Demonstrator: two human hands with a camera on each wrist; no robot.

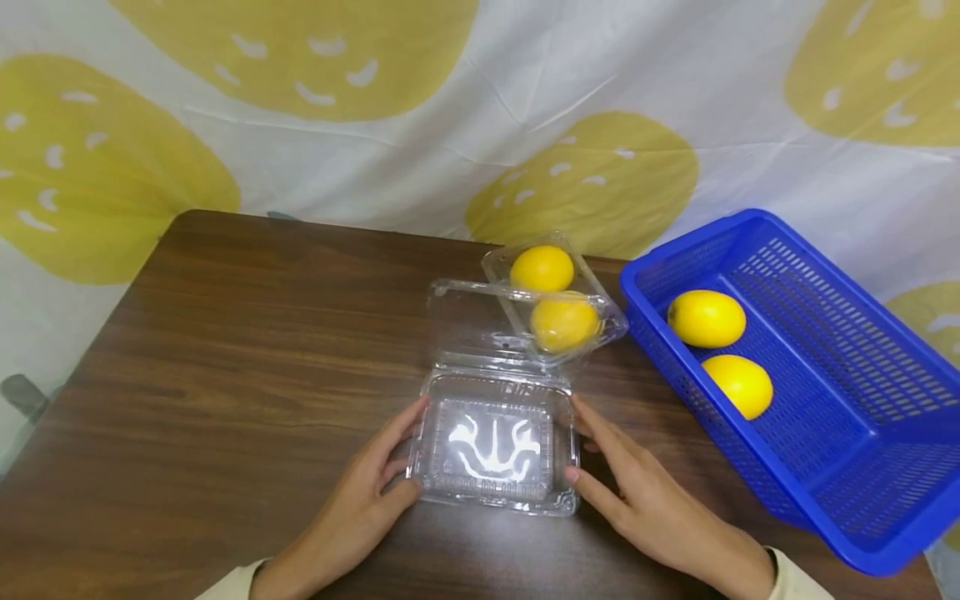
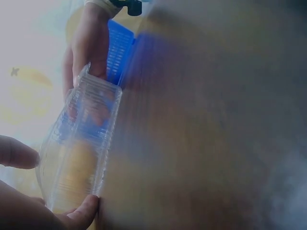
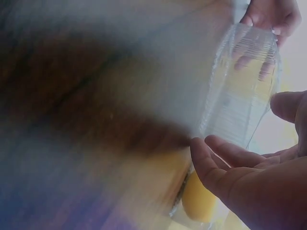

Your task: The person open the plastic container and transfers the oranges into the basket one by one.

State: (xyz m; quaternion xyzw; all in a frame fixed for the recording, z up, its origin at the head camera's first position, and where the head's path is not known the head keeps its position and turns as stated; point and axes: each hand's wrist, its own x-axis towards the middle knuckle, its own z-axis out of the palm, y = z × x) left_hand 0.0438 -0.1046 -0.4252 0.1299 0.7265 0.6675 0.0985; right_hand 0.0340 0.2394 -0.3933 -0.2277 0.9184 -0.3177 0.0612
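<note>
A clear plastic clamshell container sits in front of me with its lid raised and tilted back; its base holds nothing. My left hand holds the base by its left side, thumb at the rim and fingers along the wall. On the opposite side my right hand holds it the same way, with its fingertips low by the base in the right wrist view. Behind the lid, a second clear container holds two yellow lemons. The raised lid overlaps part of it in the head view.
To the right stands a blue perforated basket with two more lemons inside, near its left wall. The brown wooden table ends at the back against a white cloth printed with big yellow shapes.
</note>
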